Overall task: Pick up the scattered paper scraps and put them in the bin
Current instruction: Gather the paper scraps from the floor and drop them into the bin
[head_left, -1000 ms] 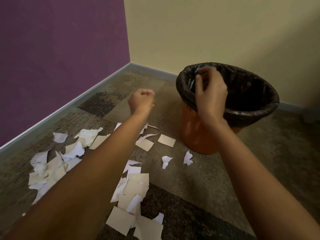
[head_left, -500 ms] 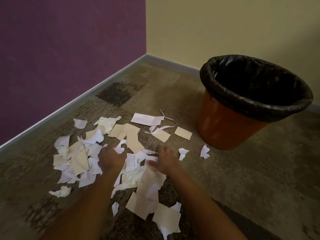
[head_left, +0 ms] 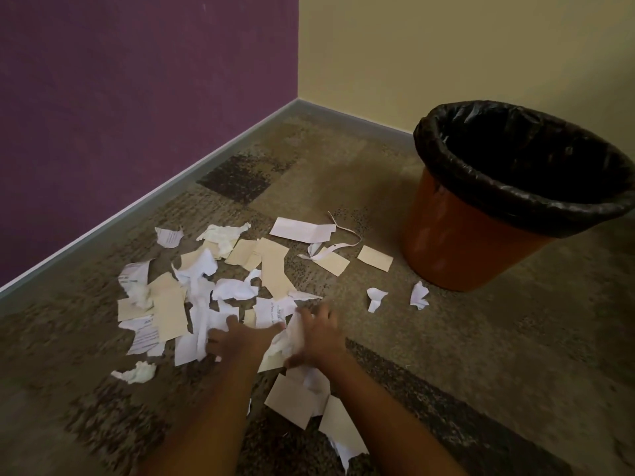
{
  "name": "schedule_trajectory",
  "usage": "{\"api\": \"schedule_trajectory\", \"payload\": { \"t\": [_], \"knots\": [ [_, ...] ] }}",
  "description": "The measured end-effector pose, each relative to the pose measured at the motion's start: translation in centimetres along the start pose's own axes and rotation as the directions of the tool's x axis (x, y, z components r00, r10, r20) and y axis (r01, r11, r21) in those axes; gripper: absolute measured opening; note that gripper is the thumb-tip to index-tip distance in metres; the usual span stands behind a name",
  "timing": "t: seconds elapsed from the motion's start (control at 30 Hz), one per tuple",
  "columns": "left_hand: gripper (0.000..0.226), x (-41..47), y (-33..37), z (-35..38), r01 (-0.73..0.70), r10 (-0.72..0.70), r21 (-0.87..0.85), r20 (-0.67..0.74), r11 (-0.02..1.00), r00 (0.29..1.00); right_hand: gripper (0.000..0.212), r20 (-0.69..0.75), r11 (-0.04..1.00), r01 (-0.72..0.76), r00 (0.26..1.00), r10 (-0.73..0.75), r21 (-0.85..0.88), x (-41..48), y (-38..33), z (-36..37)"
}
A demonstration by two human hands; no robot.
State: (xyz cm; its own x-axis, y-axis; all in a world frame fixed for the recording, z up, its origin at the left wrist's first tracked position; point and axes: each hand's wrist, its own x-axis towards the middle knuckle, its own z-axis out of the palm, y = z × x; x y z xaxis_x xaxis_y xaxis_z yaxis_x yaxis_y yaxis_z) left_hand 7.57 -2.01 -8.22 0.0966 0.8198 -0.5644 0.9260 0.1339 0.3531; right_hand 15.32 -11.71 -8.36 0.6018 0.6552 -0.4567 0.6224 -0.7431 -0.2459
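Several white and tan paper scraps (head_left: 275,269) lie scattered on the carpet in the middle and left of the head view. An orange bin (head_left: 457,242) lined with a black bag stands at the right, its mouth open. Both hands are low on the near side of the pile. My left hand (head_left: 237,338) lies palm down with spread fingers on white scraps. My right hand (head_left: 321,336) curls round a crumpled white wad (head_left: 290,340) that sits between the two hands. More tan pieces (head_left: 295,400) lie under my forearms.
A purple wall (head_left: 137,97) runs along the left and a cream wall (head_left: 446,46) along the back, meeting in a corner. Two small white scraps (head_left: 376,297) lie loose near the bin's base. A crumpled ball (head_left: 139,372) sits apart at the near left.
One second ago my right hand was over the bin and my left was raised. Both have dropped to the pile, and since half a second ago they have closed in on a wad.
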Motion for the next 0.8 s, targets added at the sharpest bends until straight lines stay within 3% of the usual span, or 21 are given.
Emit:
{"api": "schedule_trajectory", "payload": {
  "t": [0.17, 0.27, 0.33, 0.43, 0.53, 0.6, 0.8],
  "knots": [
    [0.092, -0.6, 1.0, -0.6, -0.056, 0.057, -0.083, 0.021, 0.995, 0.998, 0.098, 0.015, 0.972, -0.027, 1.000, 0.024, 0.234, 0.1, 0.1, 0.2],
    [0.093, 0.5, 0.4, -0.7, 0.026, 0.013, -0.358, 0.105, 0.933, 0.994, 0.096, 0.005, 0.919, -0.015, 1.000, 0.014, 0.393, 0.2, 0.2, 0.1],
    [0.090, 0.8, 0.1, -1.1, 0.053, 0.015, -0.430, 0.154, 0.901, 0.988, 0.096, 0.024, 0.905, -0.029, 0.999, 0.020, 0.425, 0.1, 0.3, 0.0],
    [0.062, 1.5, -0.1, -1.4, 0.037, 0.054, -0.416, 0.207, 0.909, 0.977, 0.085, 0.037, 0.906, -0.032, 0.999, 0.018, 0.422, 0.1, 1.0, -0.7],
    [0.011, 1.7, -0.3, -1.9, 0.044, 0.074, -0.482, 0.223, 0.875, 0.972, 0.072, 0.034, 0.905, -0.016, 0.999, 0.001, 0.426, 0.2, 1.7, -1.9],
    [0.020, 2.1, -0.2, -2.0, 0.088, 0.075, -0.553, 0.265, 0.829, 0.961, 0.072, 0.037, 0.888, -0.045, 0.999, 0.031, 0.458, 0.3, 2.0, -2.7],
    [0.013, 2.1, 2.0, -5.0, 0.231, 0.050, -0.654, 0.381, 0.720, 0.923, 0.068, -0.065, 0.769, -0.077, 0.986, 0.153, 0.634, 0.5, 4.1, -5.7]
  ]
}}
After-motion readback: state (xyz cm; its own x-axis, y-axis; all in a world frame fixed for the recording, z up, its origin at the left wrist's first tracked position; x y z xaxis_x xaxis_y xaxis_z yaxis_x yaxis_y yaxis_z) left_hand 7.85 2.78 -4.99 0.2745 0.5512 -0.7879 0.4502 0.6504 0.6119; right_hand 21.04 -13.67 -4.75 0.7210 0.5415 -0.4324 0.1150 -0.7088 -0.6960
